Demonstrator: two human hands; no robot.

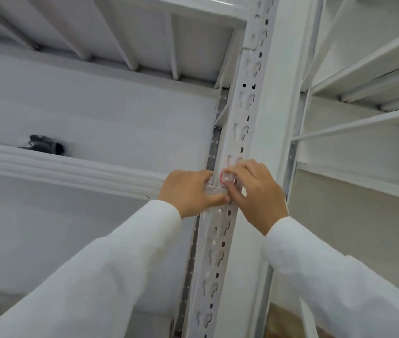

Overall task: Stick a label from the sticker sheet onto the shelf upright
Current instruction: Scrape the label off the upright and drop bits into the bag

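Note:
The white perforated shelf upright (238, 113) runs from bottom centre to the top of the view. A small white label with a red border (224, 178) lies against the upright's face, mostly covered by fingers. My right hand (254, 191) presses its fingertips and thumb on the label. My left hand (191, 191) is at the upright's left edge, its thumb and fingers pinched on a small pale folded piece (214, 189), apparently the sticker sheet. Both arms wear white sleeves.
A white shelf deck with ribs (125, 37) is overhead at the upper left. A white beam (66, 167) crosses at the left, with a dark object (46, 145) above it. More white shelving (369, 98) stands at the right.

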